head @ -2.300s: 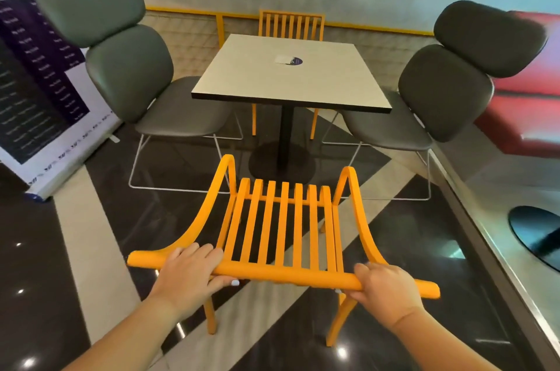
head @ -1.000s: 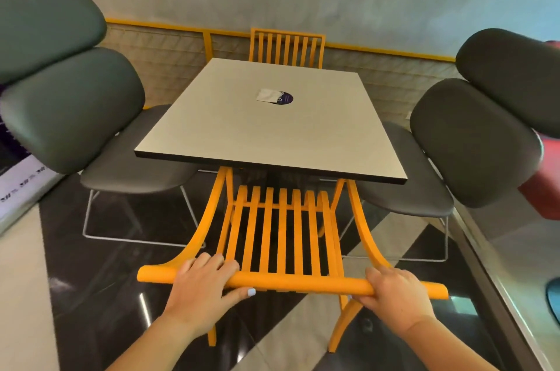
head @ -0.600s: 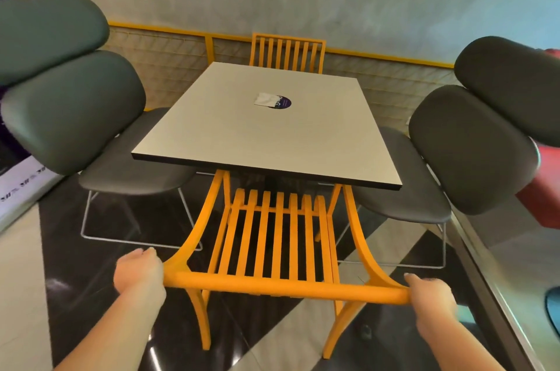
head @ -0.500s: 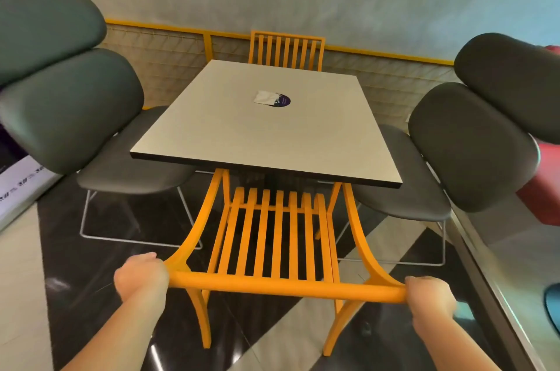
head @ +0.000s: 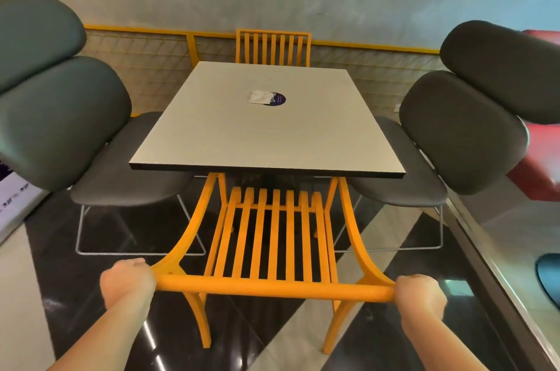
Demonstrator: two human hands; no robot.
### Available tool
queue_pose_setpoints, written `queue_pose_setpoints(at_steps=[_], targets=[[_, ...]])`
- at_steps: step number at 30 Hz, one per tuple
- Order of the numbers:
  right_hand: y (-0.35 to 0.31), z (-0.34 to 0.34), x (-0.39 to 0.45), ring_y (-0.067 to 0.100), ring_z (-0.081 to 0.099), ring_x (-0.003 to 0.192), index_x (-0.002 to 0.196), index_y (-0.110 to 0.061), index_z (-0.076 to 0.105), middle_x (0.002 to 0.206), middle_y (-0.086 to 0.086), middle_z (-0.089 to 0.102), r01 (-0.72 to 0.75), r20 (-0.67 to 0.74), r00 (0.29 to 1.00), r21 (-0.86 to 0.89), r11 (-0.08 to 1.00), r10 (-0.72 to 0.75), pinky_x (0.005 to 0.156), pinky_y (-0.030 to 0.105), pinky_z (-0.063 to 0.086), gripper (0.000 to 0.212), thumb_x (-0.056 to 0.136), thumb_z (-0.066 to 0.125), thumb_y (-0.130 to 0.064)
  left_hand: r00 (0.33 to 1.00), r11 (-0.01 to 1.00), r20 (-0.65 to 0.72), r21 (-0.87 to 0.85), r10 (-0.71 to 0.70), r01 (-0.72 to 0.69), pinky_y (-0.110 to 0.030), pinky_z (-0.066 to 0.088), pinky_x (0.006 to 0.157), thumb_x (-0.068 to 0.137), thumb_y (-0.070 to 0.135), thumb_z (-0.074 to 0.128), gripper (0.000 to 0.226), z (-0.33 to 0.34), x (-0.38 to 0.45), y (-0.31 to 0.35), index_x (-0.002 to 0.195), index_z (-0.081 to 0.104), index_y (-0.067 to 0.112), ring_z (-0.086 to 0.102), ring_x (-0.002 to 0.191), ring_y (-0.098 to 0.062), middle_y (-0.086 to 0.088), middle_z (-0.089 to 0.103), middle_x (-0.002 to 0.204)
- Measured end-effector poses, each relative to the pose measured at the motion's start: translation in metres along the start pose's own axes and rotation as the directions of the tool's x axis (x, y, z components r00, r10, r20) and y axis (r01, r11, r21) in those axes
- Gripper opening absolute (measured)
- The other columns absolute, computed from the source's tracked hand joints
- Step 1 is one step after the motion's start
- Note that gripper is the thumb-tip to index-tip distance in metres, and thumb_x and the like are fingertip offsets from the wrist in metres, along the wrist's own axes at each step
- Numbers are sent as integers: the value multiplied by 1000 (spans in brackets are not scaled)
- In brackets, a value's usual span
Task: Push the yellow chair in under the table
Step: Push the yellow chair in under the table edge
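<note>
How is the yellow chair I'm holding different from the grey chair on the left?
The yellow chair has a slatted back and solid curved legs; the grey chair is padded, on a thin wire frame. The yellow chair faces the table head-on, gripped by the left hand and right hand; the grey chair sits alongside, untouched.

The slatted yellow wooden chair (head: pixel 274 237) sits between two grey padded lounge chairs, one left (head: pixel 69 128) and one right (head: pixel 454 134). The square grey table (head: pixel 260 140) edge overhangs its front. Dark glossy floor (head: pixel 60 249) lies open on both flanks.
</note>
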State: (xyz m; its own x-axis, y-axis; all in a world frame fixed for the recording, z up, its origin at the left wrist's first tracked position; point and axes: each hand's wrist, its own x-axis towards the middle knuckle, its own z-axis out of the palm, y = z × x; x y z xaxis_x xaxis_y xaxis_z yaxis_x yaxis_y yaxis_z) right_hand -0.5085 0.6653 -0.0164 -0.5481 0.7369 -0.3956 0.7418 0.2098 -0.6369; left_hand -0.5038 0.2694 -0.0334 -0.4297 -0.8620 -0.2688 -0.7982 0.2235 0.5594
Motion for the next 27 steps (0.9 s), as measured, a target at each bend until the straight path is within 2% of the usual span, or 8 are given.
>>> queue_pose_setpoints(at_steps=[4, 6, 9, 10, 12, 16, 21, 27], targets=[[-3, 2, 0, 28, 47, 53, 95, 3, 62, 65, 16, 51, -14, -48, 999, -86, 996, 10, 52, 30, 38, 20, 90, 52, -15, 998, 997, 17, 53, 53, -53, -49, 43, 78, 95, 18, 41, 35, -7, 1, -1, 114, 57, -6, 51, 97, -48, -30, 51, 112], [2, -1, -7, 25, 52, 62, 102, -5, 61, 73, 9, 54, 241, 7, 968, -290, 926, -250, 54, 30, 39, 43, 89, 49, -45, 924, 909, 43, 169, 380, -382, -51, 38, 87, 93, 25, 44, 33, -9, -8, -9, 112, 61, 4, 49, 103, -41, -21, 55, 112], [14, 0, -17, 15, 49, 83, 99, -28, 57, 88, -6, 52, 695, 241, 641, -585, 418, -729, 72, 34, 45, 62, 69, 42, -80, 458, 376, 267, 306, 848, -875, -54, 27, 104, 85, 57, 46, 45, -11, -25, -24, 108, 65, 23, 51, 117, -26, 4, 63, 109], [13, 4, -22, 10, 46, 82, 95, -34, 55, 87, -11, 50, 775, 361, 540, -565, 283, -760, 74, 30, 43, 64, 63, 38, -86, 328, 230, 387, 278, 862, -933, -50, 28, 105, 81, 69, 38, 57, -10, -29, -24, 108, 64, 27, 53, 116, -20, 9, 64, 108], [11, 17, -31, 5, 43, 79, 88, -38, 49, 84, -17, 48, 862, 561, 400, -498, 90, -725, 73, 24, 40, 66, 56, 32, -93, 200, 102, 520, 212, 831, -972, -32, 38, 97, 73, 83, 20, 74, -5, -35, -21, 104, 62, 31, 56, 101, -10, 16, 62, 98], [9, 38, -27, 5, 53, 70, 80, -35, 39, 71, -15, 49, 882, 642, 328, -472, -19, -693, 64, 21, 41, 50, 68, 32, -83, 93, -19, 504, 213, 859, -977, -10, 28, 58, 67, 84, 5, 70, 3, -33, -10, 87, 50, 35, 46, 68, 0, 20, 45, 76], [1, 49, -23, 5, 45, 35, 60, -33, 32, 43, -14, 24, 880, 590, 219, -464, -104, -777, 39, 21, 38, 49, 60, 62, -72, 24, -73, 397, 226, 918, -971, -9, 30, 45, 80, 71, 20, 54, 11, -22, -7, 62, 54, 33, 46, 42, 2, 16, 51, 51], [-5, 61, -22, 8, 45, 28, 49, -28, 47, 33, -8, 46, 850, 561, 202, -508, -140, -803, 30, 23, 38, 46, 53, 74, -65, -20, -108, 344, 240, 939, -965, -13, 33, 42, 77, 70, 29, 49, 17, -3, -4, 61, 51, 30, 46, 42, 0, 14, 50, 50]])
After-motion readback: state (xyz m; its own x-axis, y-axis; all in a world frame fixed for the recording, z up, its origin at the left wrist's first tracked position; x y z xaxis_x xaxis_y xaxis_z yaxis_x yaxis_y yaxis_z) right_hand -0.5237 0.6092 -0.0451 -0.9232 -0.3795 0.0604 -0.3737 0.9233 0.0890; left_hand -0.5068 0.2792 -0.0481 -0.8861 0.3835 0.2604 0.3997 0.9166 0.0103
